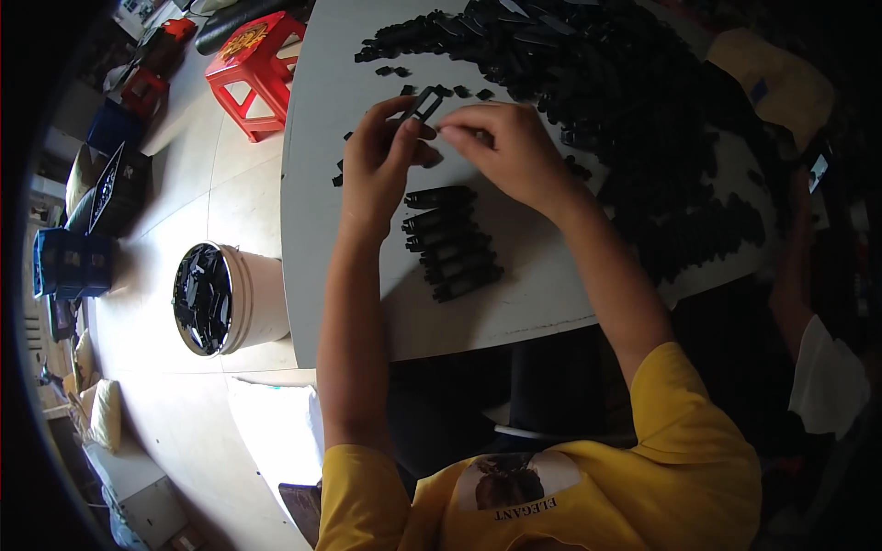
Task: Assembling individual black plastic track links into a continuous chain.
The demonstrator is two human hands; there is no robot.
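Note:
Over the table, my left hand grips a small black plastic frame with a rectangular opening, tilted up between thumb and fingers. Close by on its right, my right hand is closed in a pinch, the fingertips almost at the frame. Whatever those fingertips hold is too small to make out. Below both hands lies a row of several long black plastic parts, side by side on the tabletop. A few small black pieces are scattered beyond my hands.
A large heap of black parts spreads over the far and right side of the white table. On the floor at left stand a white bucket of black pieces and a red stool. Another person's arm is at right.

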